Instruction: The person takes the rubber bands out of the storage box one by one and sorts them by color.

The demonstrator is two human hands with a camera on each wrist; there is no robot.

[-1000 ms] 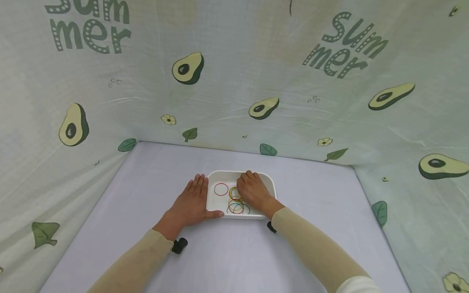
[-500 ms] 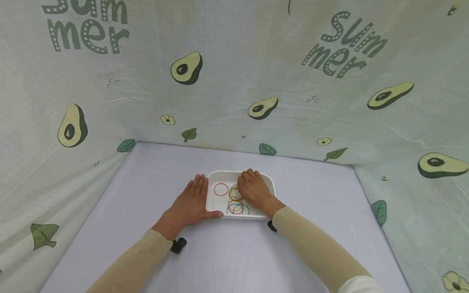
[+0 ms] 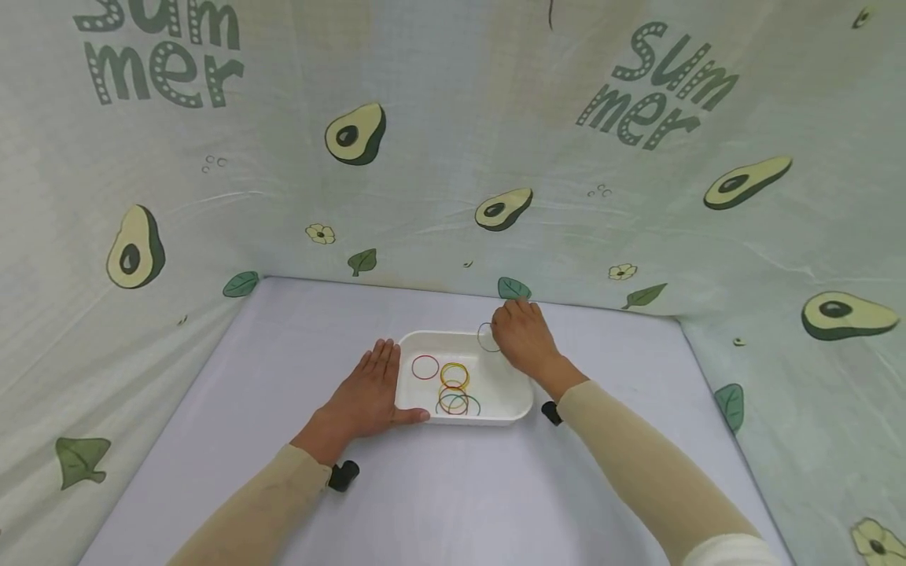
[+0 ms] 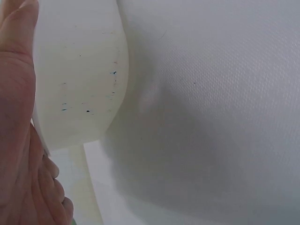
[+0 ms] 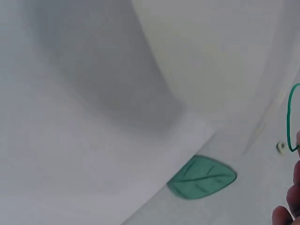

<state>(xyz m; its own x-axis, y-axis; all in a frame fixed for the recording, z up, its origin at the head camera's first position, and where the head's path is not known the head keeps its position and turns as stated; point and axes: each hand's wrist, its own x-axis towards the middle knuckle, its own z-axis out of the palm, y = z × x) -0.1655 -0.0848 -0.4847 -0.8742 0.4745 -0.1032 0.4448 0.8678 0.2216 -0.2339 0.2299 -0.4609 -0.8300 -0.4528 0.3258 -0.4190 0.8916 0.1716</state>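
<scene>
A white rectangular tray [image 3: 504, 397] lies on the table with rubber bands in it. My left hand [image 3: 362, 395] rests along its left side, fingers straight, thumb out along the near rim; the left wrist view has the palm against the tray's outer wall [image 4: 84, 70]. Over the tray's far right corner, my right hand [image 3: 525, 339] pinches a green rubber band [image 5: 288, 117], which hangs as a thin ring left of the fingers. Inside the tray, a red rubber band [image 3: 413, 367] lies alone at left. Beside it, yellow rubber bands [image 3: 468, 376] overlap a cluster of red, orange and green ones.
A pale table [image 3: 439, 503] surrounds the tray. Behind it and at both sides hangs a light cloth [image 3: 425, 173] printed with avocados, leaves and lettering. Small black cameras [image 3: 344, 475] sit at both wrists.
My right hand has risen from inside the tray toward the far right, taking a rubber band out of the pile. The left hand has stayed against the tray.
</scene>
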